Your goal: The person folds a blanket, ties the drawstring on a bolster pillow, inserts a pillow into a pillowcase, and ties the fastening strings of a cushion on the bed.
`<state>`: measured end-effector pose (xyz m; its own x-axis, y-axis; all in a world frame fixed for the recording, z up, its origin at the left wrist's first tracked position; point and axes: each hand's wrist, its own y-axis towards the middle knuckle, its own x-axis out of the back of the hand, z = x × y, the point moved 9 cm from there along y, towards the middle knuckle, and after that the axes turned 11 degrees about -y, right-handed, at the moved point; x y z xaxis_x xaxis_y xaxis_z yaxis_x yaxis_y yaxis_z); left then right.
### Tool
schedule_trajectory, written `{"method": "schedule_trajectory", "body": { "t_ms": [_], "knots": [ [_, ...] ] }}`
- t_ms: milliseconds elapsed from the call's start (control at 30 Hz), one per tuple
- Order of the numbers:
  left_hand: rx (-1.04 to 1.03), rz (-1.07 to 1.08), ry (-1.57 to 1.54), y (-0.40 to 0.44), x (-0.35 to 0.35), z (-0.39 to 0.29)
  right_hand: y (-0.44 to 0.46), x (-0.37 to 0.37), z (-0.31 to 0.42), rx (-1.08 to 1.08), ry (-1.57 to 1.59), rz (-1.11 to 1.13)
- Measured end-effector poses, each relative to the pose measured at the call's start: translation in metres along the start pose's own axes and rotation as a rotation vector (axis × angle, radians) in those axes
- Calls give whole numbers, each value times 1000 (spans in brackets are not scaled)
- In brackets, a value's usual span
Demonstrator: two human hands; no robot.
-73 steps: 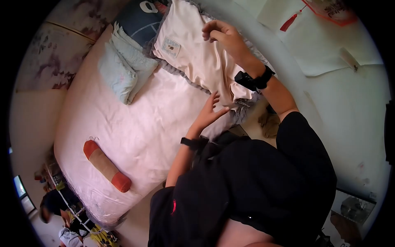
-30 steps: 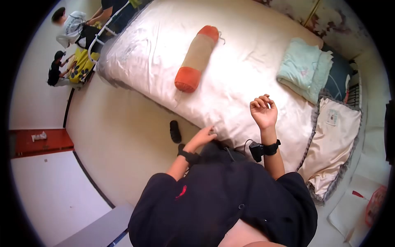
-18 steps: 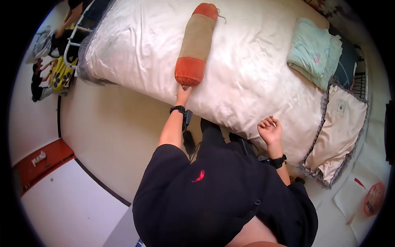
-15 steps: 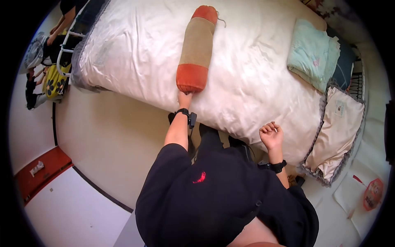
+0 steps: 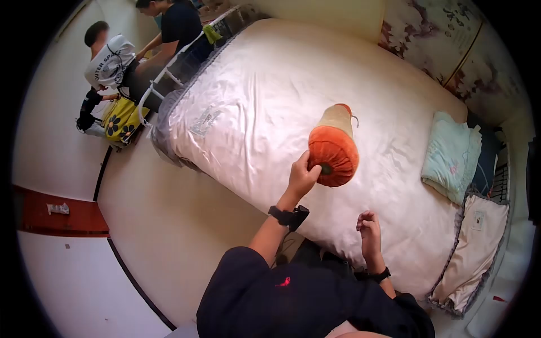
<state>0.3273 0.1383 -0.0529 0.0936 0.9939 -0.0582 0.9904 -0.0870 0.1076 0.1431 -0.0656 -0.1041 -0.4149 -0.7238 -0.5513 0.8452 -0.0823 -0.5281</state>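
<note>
My left hand [image 5: 304, 176] is closed on the near end of a bolster pillow [image 5: 333, 147], at the edge of its round orange cap. The bolster has a tan middle and orange ends, with a thin cord at the far end. It points away from me over the bed [image 5: 270, 112], foreshortened, and I cannot tell how much of it touches the sheet. My right hand [image 5: 369, 234] hovers near the bed's front edge, its fingers loosely curled and apart from the thumb. It holds nothing that I can see.
A folded pale-green blanket [image 5: 451, 158] and a cream frilled pillow [image 5: 470, 248] lie at the bed's right end. A white metal rail [image 5: 163, 76] stands at the left end, with people [image 5: 174, 28] beyond it. A red ledge [image 5: 62, 211] is at far left.
My left hand has lifted the bolster's near end, turning its orange cap towards me. My right hand has turned and its fingers stay curled. The view has shifted, showing more people at left.
</note>
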Motion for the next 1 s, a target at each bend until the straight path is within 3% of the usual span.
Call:
{"method": "schedule_trajectory", "body": {
  "t_ms": [33, 100, 233, 267, 300, 367, 500, 567, 633, 667, 733, 833, 900, 1000],
  "knots": [
    [-7, 41, -108, 5, -11, -30, -5, -12, 26, 210, -339, 12],
    [-67, 171, -362, 5, -43, -94, -19, -45, 69, 466, -691, 52],
    [-205, 406, -298, -19, -87, -149, -101, -139, 165, 1258, -1371, -48],
    [-108, 550, -407, -29, -101, -161, -117, -152, 177, 1352, -1346, -16],
    [-10, 697, -513, -39, -115, -176, -125, -157, 189, 1363, -1347, -27],
    [24, 724, -521, -45, -123, -194, -136, -179, 188, 1249, -1299, 358],
    [52, 743, -127, -33, -131, -164, -120, -173, 195, 1300, -1404, 258],
    [157, 710, 75, -35, -122, -139, -85, -151, 182, 1166, -1381, 218],
    [264, 666, 98, -37, -111, -124, -79, -142, 175, 1176, -1332, 206],
    [150, 673, 68, -32, -108, -126, -83, -143, 175, 1231, -1357, 200],
    [115, 700, 340, -28, -102, -163, -91, -152, 178, 1259, -1384, 204],
    [-94, 769, 328, -15, -96, -199, -91, -161, 182, 1347, -1473, 203],
    [-58, 776, 528, -16, -94, -213, -87, -165, 188, 1336, -1504, 250],
    [-144, 788, 385, -21, -100, -228, -89, -174, 188, 1294, -1460, 340]
  ]
}}
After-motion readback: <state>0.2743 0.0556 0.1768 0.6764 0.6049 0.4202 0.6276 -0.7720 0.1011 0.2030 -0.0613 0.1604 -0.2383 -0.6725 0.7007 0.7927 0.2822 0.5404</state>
